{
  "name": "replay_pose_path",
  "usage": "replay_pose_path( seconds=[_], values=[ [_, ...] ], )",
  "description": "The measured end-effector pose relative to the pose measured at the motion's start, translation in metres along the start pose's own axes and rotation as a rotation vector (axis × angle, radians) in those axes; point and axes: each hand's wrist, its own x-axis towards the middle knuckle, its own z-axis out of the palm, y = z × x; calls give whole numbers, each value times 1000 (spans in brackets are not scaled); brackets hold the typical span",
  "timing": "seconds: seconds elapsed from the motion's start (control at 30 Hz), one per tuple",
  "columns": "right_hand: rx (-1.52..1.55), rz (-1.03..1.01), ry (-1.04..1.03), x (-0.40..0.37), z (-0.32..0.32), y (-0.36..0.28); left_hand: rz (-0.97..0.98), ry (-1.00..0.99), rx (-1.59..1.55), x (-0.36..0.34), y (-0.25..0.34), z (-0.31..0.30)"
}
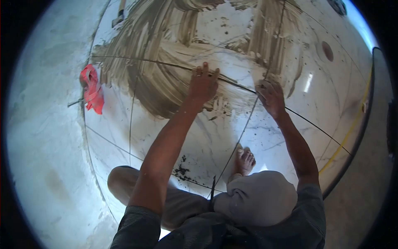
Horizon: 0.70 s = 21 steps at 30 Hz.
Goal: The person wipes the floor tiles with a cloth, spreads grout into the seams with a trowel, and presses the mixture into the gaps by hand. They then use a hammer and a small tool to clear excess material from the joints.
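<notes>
My left hand (204, 84) lies on the marble-patterned floor tiles (199, 139), its fingers apart and fingertips at a dark joint line (174, 65). Wet brown-grey grout (161, 97) is smeared in wide curved streaks around and beyond it. To the right, my right hand (271, 97) is down near the spot where two joints cross, with fingers bent and drawn together. I cannot make out what, if anything, is between those fingers. Past its wrist the joint continues as a thin black line toward the lower right.
A crumpled red cloth or bag (92, 89) lies at the left tile edge, beside bare concrete (45, 103). A wooden-handled tool (119, 18) is at the upper left. Dark crumbs (182, 170) lie near my knee. A yellow line (350, 129) runs along the right edge. My bare foot (245, 161) rests on the tiles.
</notes>
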Motion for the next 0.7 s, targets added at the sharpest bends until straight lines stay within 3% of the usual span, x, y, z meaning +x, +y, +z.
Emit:
replay_pose_path(
  seconds=[0.37, 0.7],
  values=[
    [11, 72, -76, 57, 35, -14, -18, 29, -28, 0, -1, -5],
    [9, 98, -100, 48, 42, -19, -34, -24, -32, -4, 1, -10]
  ],
)
